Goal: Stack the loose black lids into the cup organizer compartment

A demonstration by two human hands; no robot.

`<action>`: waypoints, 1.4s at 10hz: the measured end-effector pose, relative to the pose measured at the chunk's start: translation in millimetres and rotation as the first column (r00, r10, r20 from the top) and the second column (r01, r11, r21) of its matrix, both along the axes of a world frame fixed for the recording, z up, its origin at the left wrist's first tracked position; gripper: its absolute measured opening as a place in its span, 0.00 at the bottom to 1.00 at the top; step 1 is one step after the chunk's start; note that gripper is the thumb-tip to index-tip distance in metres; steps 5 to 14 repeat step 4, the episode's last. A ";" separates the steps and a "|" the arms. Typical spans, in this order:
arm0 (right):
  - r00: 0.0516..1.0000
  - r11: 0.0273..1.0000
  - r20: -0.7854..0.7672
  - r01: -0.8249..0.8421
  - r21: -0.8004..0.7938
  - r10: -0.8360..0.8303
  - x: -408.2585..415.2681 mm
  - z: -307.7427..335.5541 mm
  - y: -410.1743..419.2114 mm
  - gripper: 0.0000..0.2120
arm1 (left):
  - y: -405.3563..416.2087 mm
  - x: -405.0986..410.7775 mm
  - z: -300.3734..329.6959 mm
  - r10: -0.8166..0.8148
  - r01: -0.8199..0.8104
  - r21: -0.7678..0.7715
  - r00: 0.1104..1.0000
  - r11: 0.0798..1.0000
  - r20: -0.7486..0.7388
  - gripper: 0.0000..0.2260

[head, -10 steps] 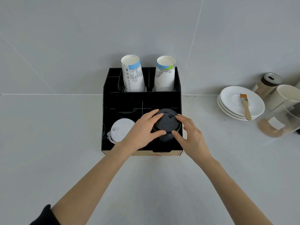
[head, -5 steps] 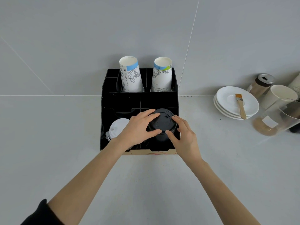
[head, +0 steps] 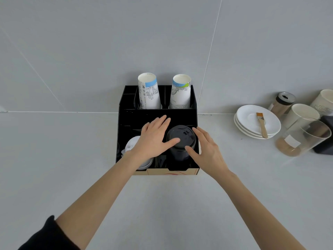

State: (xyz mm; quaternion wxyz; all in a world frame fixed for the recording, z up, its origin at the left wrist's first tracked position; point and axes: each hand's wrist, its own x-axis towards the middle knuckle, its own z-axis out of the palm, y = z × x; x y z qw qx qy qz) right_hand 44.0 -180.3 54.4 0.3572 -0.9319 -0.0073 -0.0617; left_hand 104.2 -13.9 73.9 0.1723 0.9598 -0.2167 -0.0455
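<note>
A: Grip, left hand [head: 153, 139]: fingers spread flat, nothing enclosed; thumb tip lies on the top of the black lids [head: 181, 139]. Grip, right hand [head: 207, 152]: also wide, fingers splayed along the right side of the stack, thumb touching its near edge. Neither hand encloses anything.

B: Location of the lids?

A: Stacked in the front right compartment of the cup organizer [head: 192, 109], top lid standing above the compartment wall. White lids [head: 130, 145] sit in the front left compartment, partly under the left wrist. Two paper cups [head: 149, 92] stand upside down in the rear slots.

B: Step in hand?

A: Judged: settling the stack, hands steadying and squaring it from both sides. No other black lids visible on the worktop [head: 54, 159], so the task looks near its end.

B: Next move needs?

A: Judged: a light press down on the top lid so the stack nests, then both hands lifted straight off without dragging the rim. Stack stands tall; a sideways nudge could tip it. Plates [head: 248, 120] with a brush [head: 261, 125] at right are well apart, no interference.
</note>
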 end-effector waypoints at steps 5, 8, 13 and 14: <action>0.995 0.905 -0.100 -0.028 -0.425 -0.016 13.6 78.0 -6.4 0.31 | 10.6 -6.1 60.8 0.166 -0.176 0.075 0.978 0.981 0.130 0.35; 0.995 0.905 -0.100 -0.028 -0.425 -0.016 13.6 78.0 -6.4 0.31 | 10.6 -6.1 60.8 0.166 -0.176 0.075 0.978 0.981 0.130 0.35; 0.995 0.905 -0.100 -0.028 -0.425 -0.016 13.6 78.0 -6.4 0.31 | 10.6 -6.1 60.8 0.166 -0.176 0.075 0.978 0.981 0.130 0.35; 0.995 0.905 -0.100 -0.028 -0.425 -0.016 13.6 78.0 -6.4 0.31 | 10.6 -6.1 60.8 0.166 -0.176 0.075 0.978 0.981 0.130 0.35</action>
